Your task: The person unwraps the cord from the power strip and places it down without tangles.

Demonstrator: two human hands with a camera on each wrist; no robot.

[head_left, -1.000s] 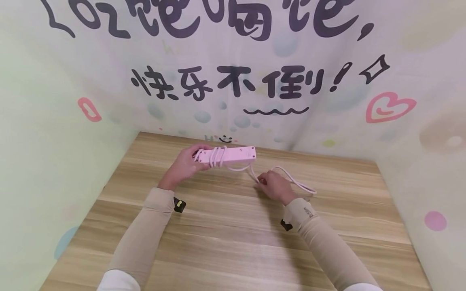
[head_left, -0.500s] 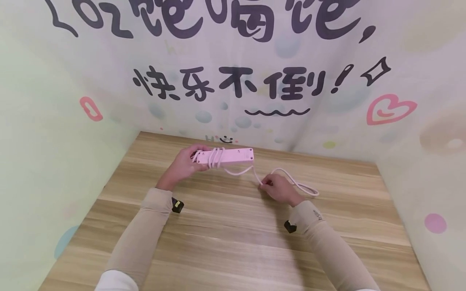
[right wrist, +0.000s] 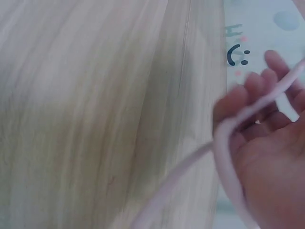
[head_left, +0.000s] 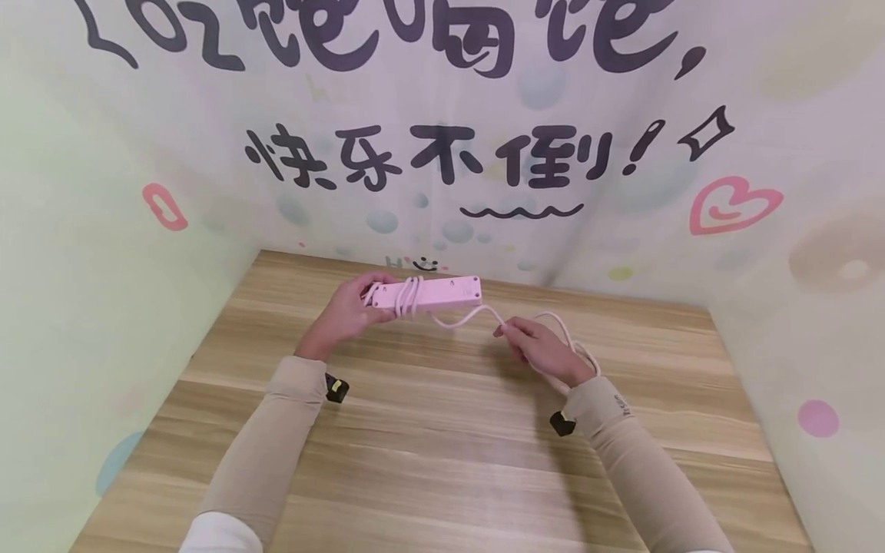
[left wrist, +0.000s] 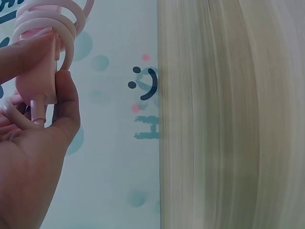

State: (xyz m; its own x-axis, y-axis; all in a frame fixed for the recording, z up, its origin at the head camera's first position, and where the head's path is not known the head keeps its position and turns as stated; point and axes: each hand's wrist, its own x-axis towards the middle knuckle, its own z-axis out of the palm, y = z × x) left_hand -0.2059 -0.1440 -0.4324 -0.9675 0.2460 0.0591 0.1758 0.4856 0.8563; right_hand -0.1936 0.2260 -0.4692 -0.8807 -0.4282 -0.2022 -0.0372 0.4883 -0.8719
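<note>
The pink power strip (head_left: pixel 445 292) is held near the back of the wood-grain table (head_left: pixel 429 430), its long side roughly parallel to the back edge and just in front of it in the head view. The left hand (head_left: pixel 343 311) grasps the strip's left end between thumb and fingers; turns of pale cord (head_left: pixel 449 326) encircle the body beside them. The strip's right end projects free of the grip. The right hand (head_left: pixel 542 349) has its fingers curled about the cord, with a slack span between it and the strip. Another loop of cord passes beside the right wrist, well inside the table's right edge. The printed back wall (head_left: pixel 387 246) borders the far edge; the tabletop extends nearer, between both sleeved forearms (head_left: pixel 252 453).
</note>
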